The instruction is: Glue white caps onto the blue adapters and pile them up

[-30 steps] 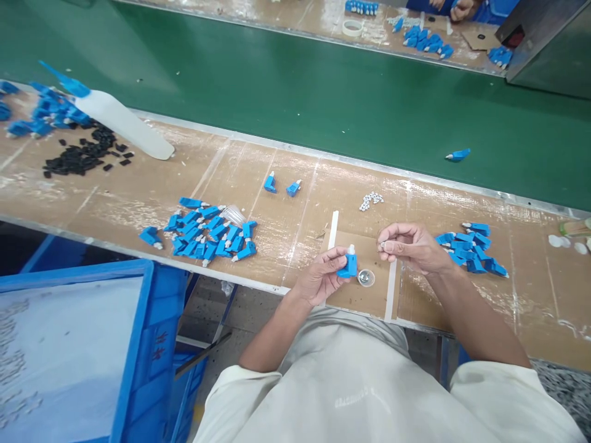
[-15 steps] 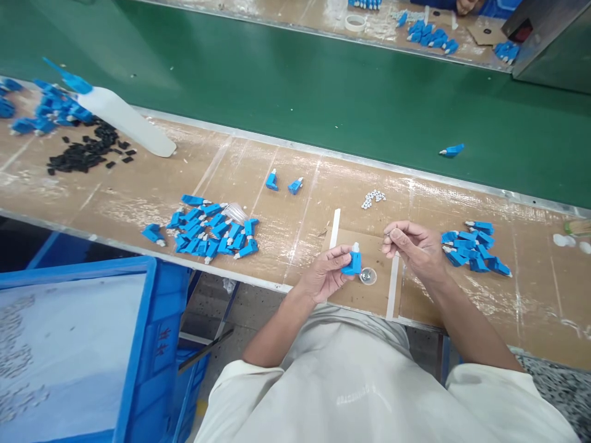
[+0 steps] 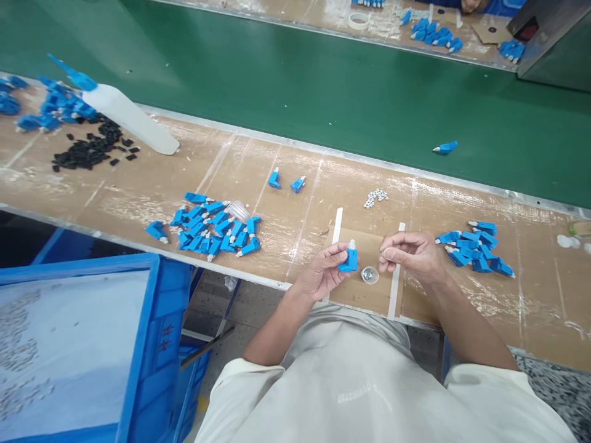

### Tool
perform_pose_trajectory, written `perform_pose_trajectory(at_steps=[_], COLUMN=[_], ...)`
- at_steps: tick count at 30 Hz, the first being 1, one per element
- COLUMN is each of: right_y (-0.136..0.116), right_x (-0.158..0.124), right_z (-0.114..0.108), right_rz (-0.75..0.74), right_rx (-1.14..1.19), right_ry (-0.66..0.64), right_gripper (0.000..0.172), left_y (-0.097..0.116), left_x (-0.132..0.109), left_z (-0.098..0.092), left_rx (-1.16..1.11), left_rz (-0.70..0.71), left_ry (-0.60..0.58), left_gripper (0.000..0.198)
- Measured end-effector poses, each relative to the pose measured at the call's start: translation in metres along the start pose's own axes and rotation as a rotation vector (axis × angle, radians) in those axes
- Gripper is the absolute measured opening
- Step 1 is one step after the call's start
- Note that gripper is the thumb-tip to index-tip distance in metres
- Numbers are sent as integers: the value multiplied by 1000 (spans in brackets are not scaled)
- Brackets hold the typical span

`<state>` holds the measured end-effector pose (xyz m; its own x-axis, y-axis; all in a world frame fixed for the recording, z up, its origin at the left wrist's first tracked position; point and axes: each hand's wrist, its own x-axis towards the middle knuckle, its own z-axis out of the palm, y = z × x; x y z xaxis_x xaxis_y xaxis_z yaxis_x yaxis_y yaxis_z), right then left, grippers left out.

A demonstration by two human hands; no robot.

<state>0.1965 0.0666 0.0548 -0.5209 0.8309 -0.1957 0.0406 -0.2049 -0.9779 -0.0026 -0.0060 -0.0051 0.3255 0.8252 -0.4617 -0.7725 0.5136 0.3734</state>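
Between the thumb and fingers of my left hand (image 3: 323,271) is a blue plastic part (image 3: 348,259), upright, its whitish tip pointing up. My right hand (image 3: 410,254) is pinched close to the right of it; whatever sits between those fingertips is too small to make out. Below and between the hands, a small clear round dish (image 3: 369,275) rests on a brown cardboard sheet (image 3: 364,299) flanked by white tape strips. Beyond my right hand lies a little pile of small whitish pieces (image 3: 376,197). Tiny thin brownish pieces (image 3: 325,231) lie beyond my left hand.
Piles of blue parts lie left (image 3: 217,226) and right (image 3: 480,247). A white bottle (image 3: 132,120) with a blue nozzle leans over black pieces (image 3: 90,147). One blue part (image 3: 446,147) lies on the green belt (image 3: 295,86). A blue crate (image 3: 152,326) stands lower left. Another person's hand shows across the belt.
My right hand has come slightly lower and nearer to the blue part, its fingers still pinched. The lone blue part on the belt has shifted a little left. My left hand keeps its hold.
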Motion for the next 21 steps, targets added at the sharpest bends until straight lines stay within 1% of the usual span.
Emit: perform_pose_trajectory(at_steps=[3, 9, 16, 21], right_y=[0, 5, 4, 6], right_x=[-1, -6, -9, -7], right_z=[2, 11, 25, 29], right_rz=[28, 67, 81, 111], right_rx=[19, -12, 0, 38], right_ry=[-1, 48, 16, 17], right_gripper=[35, 35, 38, 36], left_y=[0, -1, -4, -4], left_x=[-1, -4, -7, -8], left_z=[1, 4, 8, 10], left_rx=[-3, 36, 87, 117], left_rz=[12, 82, 173, 223], left_ry=[4, 6, 11, 32], left_gripper=[30, 37, 44, 49])
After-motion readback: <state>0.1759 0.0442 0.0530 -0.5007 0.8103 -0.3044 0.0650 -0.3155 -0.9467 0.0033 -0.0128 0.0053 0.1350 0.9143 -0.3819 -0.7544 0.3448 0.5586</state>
